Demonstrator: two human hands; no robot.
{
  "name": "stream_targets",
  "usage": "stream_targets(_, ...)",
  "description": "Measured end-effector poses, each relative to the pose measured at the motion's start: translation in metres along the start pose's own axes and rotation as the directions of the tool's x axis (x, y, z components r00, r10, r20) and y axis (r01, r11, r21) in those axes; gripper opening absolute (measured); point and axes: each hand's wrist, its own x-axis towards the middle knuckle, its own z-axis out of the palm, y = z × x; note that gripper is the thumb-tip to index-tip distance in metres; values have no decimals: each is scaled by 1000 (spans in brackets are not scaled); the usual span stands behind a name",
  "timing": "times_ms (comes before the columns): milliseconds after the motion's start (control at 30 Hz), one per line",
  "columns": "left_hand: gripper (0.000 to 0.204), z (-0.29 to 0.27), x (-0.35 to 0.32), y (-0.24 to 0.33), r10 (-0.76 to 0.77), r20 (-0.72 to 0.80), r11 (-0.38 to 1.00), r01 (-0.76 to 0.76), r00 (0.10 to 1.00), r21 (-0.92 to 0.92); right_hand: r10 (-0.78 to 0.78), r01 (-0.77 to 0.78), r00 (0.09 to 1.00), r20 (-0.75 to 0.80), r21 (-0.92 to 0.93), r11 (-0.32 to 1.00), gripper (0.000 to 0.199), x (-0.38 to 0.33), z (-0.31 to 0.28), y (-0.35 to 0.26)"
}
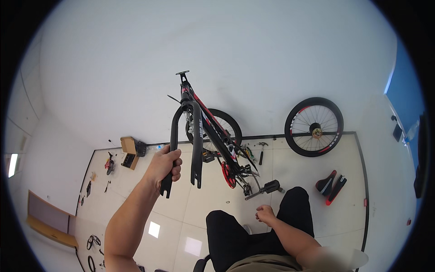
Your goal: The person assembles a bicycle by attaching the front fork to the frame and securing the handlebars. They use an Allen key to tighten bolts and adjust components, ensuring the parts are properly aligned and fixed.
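Observation:
A black bicycle fork (197,140) points its two legs toward me, attached to the front of a black and red bicycle frame (213,124). My left hand (166,165) is closed around the fork's left leg, a little above its slotted end. The frame slopes down to the right, where a red chainring (228,177) and a black pedal (272,186) show. Close to my right knee, my right hand (265,214) has its fingers curled in; whatever they hold, if anything, is hidden. It is apart from the bicycle.
Against the wall at right leans a wheel (293,136); another wheel (235,129) is partly behind the frame. A hammer (261,155) and other tools lie on the tiles. An open cardboard box (128,146) sits at left. Black-and-red pieces (333,192) lie at right.

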Motion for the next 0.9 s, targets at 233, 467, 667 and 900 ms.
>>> stream_targets(233, 14, -5, 5, -2, 84, -92, 966, -58, 992, 252, -142, 146, 974, -177, 11, 989, 22, 29, -4, 30)
stream_targets(467, 23, 11, -27, -9, 118, -154, 939, -59, 981, 339, -132, 126, 988, -87, -63, 990, 31, 1, -9, 15)
stream_targets(667, 17, 14, -23, -4, 90, -141, 960, -48, 986, 276, -119, 107, 992, -42, -218, 970, 32, 1, -7, 17)
stream_targets(900, 41, -15, -15, -12, 56, -156, 976, -21, 986, 215, 64, -41, 997, 51, -374, 926, 35, 1, 4, 10)
